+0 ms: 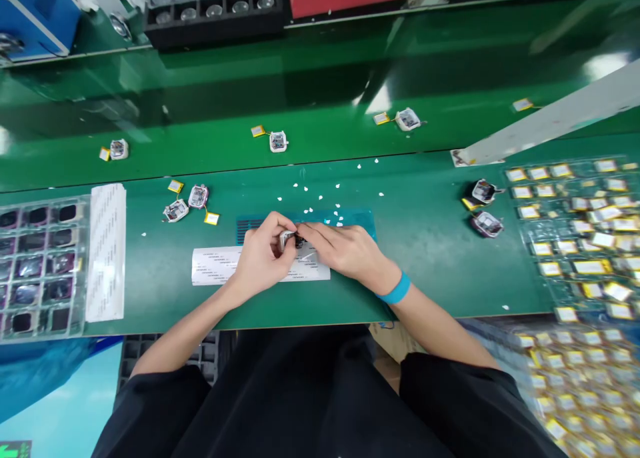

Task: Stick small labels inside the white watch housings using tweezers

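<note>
My left hand (265,250) is closed around a small watch case (286,239), with the thumb and fingers pinching its edge. Against the right side of the case, my right hand (345,248) has its fingers pressed together; whatever lies between their tips is hidden. Dark parts show between both hands. Beneath them lies a white printed liner sheet (215,266), partly covering a blue-green mat (367,221). Small white bits (321,197) are scattered just beyond my fingers. To the left are two open watch cases (176,210) with yellow-edged batteries (212,218) beside them.
A clear tray of watch cases (63,265) and a stack of printed sheets (106,251) occupy the left. Batteries fill trays (567,248) at right, near two dark watch cases (486,224). A white post (550,115) slants across. More cases (278,142) sit along the rear strip.
</note>
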A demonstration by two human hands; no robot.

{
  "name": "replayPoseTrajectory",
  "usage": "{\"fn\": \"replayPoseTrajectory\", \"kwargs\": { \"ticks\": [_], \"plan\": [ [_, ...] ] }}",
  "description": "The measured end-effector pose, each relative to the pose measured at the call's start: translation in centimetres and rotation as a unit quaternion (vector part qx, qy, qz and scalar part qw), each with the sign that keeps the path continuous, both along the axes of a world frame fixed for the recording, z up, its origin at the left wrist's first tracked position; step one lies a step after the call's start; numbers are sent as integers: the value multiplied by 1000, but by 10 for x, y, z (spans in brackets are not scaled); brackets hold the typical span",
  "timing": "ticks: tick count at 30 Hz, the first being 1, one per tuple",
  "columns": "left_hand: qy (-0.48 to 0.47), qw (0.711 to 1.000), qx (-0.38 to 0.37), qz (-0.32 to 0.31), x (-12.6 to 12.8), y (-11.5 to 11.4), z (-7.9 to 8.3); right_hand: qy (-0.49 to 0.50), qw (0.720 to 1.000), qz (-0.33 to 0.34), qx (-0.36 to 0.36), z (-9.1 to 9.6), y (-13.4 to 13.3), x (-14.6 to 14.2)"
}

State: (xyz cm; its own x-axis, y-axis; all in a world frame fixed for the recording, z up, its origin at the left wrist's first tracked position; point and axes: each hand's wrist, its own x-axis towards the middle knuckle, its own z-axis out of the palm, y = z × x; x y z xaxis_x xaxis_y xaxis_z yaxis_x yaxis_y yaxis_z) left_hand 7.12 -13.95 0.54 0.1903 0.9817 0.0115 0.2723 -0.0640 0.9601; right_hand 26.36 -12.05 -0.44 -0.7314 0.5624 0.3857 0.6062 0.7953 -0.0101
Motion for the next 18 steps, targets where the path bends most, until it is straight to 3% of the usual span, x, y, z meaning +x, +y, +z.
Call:
{"fn": "replayPoseTrajectory", "kwargs": {
  "ticks": [3, 7, 12, 16, 18],
  "plan": [
    [23, 999, 42, 27, 2, -1, -2, 32, 998, -38, -44, 0, -7, -6],
    [2, 999, 40, 32, 1, -1, -2, 178, 963, -31, -200, 4, -5, -7],
    [2, 1000, 27, 7, -1, -2, -3, 314, 862, -75, -391, 13, 5, -8],
    [-21, 1000, 0, -9, 1, -6, -9, 376, 736, -67, -560, 11, 12, -7],
    [-33, 999, -9, -11, 3, -7, -11, 399, 690, -59, -601, 10, 14, -4]
  ]
}}
